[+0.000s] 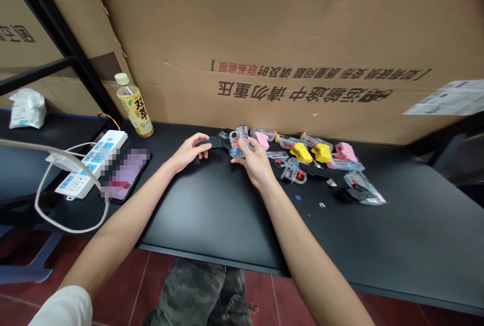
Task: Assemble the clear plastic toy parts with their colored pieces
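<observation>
Over the back of the black table, my left hand [196,145] pinches a flat black piece [215,142] whose kind I cannot make out. Close beside it, my right hand [255,157] grips a clear plastic piece [239,139], shaped like a padlock, with blue and red parts inside. Whether the two pieces touch is unclear. A similar clear padlock-shaped piece [294,171] lies right of my right hand. Around it are yellow pieces [301,152], pink pieces [346,151] and several clear plastic parts.
A large cardboard sheet [264,23] stands along the back. On the left are a yellow-labelled drink bottle [135,107], a white power strip [93,165] with a looping cable, and a phone [126,175]. A clear-and-black part [363,188] lies at right.
</observation>
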Motion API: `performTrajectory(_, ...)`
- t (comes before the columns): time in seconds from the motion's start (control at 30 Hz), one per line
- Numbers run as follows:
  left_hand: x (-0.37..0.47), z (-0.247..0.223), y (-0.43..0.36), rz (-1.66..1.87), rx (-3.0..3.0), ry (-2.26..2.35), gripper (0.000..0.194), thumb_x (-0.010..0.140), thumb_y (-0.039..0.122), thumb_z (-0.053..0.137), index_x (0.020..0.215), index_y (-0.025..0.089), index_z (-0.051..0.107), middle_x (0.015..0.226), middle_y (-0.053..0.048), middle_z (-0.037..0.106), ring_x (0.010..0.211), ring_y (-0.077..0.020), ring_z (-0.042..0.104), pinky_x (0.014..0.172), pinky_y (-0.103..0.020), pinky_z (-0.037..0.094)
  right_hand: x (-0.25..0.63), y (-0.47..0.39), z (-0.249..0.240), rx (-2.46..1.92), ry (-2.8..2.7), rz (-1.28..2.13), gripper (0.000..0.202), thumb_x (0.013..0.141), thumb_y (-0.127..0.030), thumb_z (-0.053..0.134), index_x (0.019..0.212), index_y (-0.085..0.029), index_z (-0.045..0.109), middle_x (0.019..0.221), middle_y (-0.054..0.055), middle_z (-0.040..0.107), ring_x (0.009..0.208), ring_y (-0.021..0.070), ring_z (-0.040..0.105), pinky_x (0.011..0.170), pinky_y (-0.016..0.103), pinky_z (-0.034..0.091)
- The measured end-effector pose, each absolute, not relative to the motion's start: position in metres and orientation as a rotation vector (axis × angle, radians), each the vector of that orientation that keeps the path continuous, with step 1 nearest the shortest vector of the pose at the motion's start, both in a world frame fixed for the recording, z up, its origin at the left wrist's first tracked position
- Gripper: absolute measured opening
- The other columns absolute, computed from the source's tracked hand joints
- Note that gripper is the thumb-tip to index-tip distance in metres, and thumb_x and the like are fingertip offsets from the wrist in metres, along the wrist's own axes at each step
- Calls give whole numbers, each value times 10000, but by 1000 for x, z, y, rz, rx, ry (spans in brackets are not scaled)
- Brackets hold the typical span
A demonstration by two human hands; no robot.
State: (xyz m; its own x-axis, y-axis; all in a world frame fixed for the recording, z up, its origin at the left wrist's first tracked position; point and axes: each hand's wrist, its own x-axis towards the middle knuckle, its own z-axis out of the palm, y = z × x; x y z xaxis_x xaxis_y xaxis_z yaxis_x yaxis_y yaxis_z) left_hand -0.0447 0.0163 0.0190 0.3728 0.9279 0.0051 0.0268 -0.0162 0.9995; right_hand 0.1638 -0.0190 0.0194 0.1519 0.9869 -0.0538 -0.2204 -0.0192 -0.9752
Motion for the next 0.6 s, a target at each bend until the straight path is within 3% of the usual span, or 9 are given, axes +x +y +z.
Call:
performTrajectory(0.1, -44, 21, 13, 850, 1463, 901, 294, 863, 396, 686, 1029, 179, 580, 636, 40, 597, 575, -98, 543, 569, -228, 378, 163, -21, 19, -1144, -1034, 1227, 514, 752, -552, 795, 1102, -218, 622, 925, 14, 666, 766, 143, 659, 588, 270, 625)
performTrajectory(0.3, -40, 22, 7, 797, 1557, 818, 380, 848, 494, 711, 1027, 187, 577, 678, 55, 560, 593, -95, 532, 579, -242, 388, 159, -23, 13, -1260, -1208, 1138, 621, 780, -656, 725, 1160, -202, 536, 928, 30, 662, 641, 154, 679, 458, 274, 576)
performTrajectory(0.6, -32, 12, 1, 765, 1451, 797, 471, 847, 571, 715, 1004, 216, 448, 622, 68, 587, 599, -107, 557, 629, -250, 386, 159, -24, 6, -1296, -1471, 1116, 590, 863, -689, 596, 1168, -226, 393, 885, 8, 667, 544, 135, 658, 436, 266, 552)
